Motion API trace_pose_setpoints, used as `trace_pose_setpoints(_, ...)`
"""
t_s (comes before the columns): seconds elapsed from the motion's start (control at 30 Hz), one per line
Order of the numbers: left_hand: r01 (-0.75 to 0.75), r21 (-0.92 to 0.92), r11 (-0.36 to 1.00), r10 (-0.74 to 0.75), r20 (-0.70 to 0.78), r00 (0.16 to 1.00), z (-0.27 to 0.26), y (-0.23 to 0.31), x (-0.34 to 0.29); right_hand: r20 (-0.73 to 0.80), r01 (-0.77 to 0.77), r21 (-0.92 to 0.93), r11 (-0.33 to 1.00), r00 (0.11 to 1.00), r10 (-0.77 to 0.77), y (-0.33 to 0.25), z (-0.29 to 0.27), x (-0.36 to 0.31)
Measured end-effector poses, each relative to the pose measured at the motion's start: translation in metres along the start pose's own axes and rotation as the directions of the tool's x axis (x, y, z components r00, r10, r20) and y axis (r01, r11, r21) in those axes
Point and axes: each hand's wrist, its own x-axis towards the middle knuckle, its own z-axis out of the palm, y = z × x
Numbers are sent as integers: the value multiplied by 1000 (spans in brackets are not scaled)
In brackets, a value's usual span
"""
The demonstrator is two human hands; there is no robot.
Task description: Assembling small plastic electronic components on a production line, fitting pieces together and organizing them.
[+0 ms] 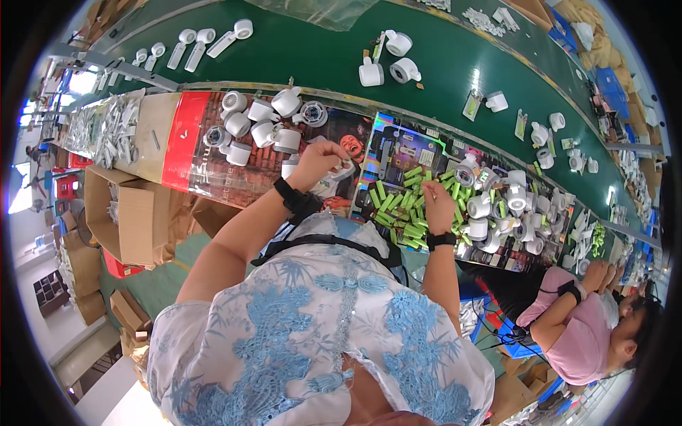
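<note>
My left hand (322, 162) is closed on a white plastic housing (344, 170), which its fingers partly cover. To its left stands a group of white round-headed housings (261, 133), some with open ends showing parts inside. My right hand (439, 204) is over a heap of green cylindrical batteries (406, 213), its fingers bent together. Whether a battery is between those fingertips I cannot make out. Right of that hand, more white housings (516, 199) are crowded together, with green batteries among them.
Beyond the printed cardboard (213, 174) runs a green conveyor belt (305, 64) carrying spaced-out white units (398, 44). A pile of small clear bags (117, 128) lies at the left, above an open carton (131, 220). On the right, a co-worker in a pink top (579, 334) sits close by.
</note>
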Motion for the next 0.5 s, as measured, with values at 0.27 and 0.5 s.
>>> trace_pose_setpoints(0.27, -36, -11, 999, 37, 147, 988, 33, 20, -7, 123, 32, 518, 855, 986, -112, -52, -3, 5)
trace_pose_setpoints(0.5, -190, 149, 971, 158, 204, 966, 61, 40, -19, 208, 46, 446, 894, 966, -153, -117, -7, 5)
